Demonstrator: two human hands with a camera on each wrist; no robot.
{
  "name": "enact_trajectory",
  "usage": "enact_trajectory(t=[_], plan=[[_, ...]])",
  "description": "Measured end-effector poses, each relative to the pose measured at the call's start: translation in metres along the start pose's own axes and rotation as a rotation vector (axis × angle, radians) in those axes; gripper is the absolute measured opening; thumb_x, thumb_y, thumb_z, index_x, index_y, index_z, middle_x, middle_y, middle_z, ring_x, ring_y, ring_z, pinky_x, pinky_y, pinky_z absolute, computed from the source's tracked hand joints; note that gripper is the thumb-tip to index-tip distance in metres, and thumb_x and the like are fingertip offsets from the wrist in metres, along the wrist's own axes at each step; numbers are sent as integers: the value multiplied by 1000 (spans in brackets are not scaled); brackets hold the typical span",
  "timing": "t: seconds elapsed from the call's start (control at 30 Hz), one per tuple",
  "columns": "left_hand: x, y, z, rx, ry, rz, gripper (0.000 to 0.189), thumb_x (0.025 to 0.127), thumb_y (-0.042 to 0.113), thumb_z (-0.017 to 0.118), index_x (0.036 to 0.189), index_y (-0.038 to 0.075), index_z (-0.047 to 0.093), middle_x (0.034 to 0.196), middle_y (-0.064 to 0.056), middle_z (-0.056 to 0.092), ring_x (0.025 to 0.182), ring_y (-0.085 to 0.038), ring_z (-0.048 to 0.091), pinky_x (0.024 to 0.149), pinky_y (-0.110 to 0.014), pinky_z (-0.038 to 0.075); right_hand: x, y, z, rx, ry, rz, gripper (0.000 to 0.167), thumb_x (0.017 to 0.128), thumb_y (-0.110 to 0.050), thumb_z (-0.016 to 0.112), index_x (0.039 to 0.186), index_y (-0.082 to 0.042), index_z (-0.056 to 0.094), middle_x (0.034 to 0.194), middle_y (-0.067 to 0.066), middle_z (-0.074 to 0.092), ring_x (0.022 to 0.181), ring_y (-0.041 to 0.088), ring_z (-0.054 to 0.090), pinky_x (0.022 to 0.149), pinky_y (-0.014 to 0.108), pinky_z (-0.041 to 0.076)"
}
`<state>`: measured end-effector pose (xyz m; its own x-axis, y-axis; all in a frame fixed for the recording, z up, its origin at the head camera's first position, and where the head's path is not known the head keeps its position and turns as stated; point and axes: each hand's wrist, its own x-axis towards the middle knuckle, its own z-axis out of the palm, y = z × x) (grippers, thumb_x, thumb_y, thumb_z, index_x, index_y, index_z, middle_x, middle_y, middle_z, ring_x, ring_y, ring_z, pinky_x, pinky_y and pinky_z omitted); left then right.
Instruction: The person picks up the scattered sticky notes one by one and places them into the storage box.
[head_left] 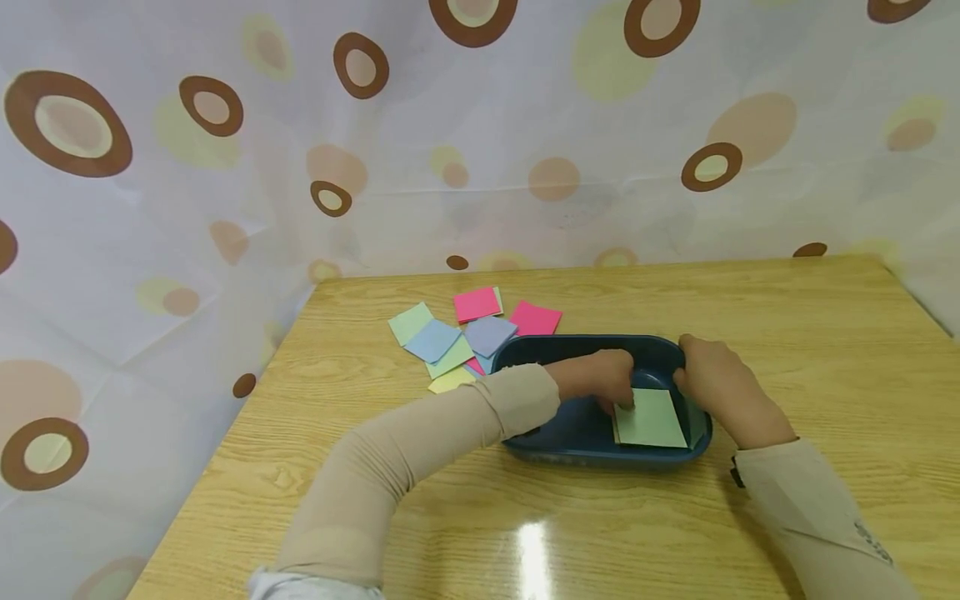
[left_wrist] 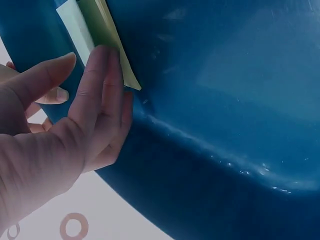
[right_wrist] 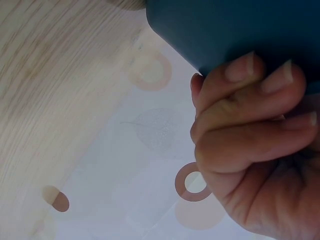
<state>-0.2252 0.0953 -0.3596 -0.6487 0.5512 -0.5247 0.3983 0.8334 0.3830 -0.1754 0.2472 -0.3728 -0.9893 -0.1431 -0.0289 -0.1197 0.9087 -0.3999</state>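
Observation:
A dark blue plastic basin stands on the table. Inside it, toward the right end, lie light green paper notes, and another green piece leans along the right wall. My left hand reaches into the basin; in the left wrist view its nearly straight fingers touch the green notes, with the thumb held apart from them. At the right end my right hand grips the basin's rim. Its fingers curl against the outer wall of the basin in the right wrist view.
Loose paper notes in pink, blue, green and yellow lie spread behind and left of the basin. The wooden table meets a circle-patterned sheet at its back and left.

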Motion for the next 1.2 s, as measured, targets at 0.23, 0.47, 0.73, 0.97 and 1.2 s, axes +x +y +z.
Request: enact_trajectory(t=[0.23, 0.47, 0.73, 0.97, 1.2], plan=[[-7, 13, 9, 403, 47, 45, 46, 85, 44, 71, 120, 16, 59, 110, 3, 54, 93, -10, 45, 72, -20, 44, -1, 0, 0, -3, -6, 6, 32, 88, 1, 58, 110, 21, 47, 90, 35, 58, 66, 34, 59, 53, 43, 47], [-1, 31, 27, 665, -68, -40, 53, 84, 53, 66, 131, 35, 49, 126, 14, 44, 109, -8, 32, 91, -24, 28, -1, 0, 0, 9, 4, -8, 25, 88, 2, 58, 103, 19, 48, 78, 27, 58, 57, 28, 54, 49, 37, 43], [8, 28, 30, 648, -11, -64, 52, 84, 46, 69, 130, 33, 51, 121, 10, 44, 105, -9, 33, 88, -26, 27, -1, 0, 1, 3, 14, -12, 24, 87, 2, 59, 102, 19, 49, 81, 29, 58, 61, 31, 56, 51, 40, 45], [7, 26, 31, 643, 15, -56, 51, 82, 46, 72, 127, 31, 54, 119, 8, 44, 105, -10, 33, 87, -25, 27, 0, 1, 2, -6, 22, -14, 24, 86, 2, 59, 101, 18, 49, 82, 30, 58, 63, 32, 57, 52, 42, 45], [5, 25, 31, 683, 16, -52, 52, 83, 51, 68, 129, 31, 53, 124, 8, 44, 110, -10, 34, 92, -26, 28, 1, 1, 2, -10, 23, -6, 22, 86, 1, 58, 98, 17, 49, 79, 27, 58, 61, 31, 55, 51, 40, 44]])
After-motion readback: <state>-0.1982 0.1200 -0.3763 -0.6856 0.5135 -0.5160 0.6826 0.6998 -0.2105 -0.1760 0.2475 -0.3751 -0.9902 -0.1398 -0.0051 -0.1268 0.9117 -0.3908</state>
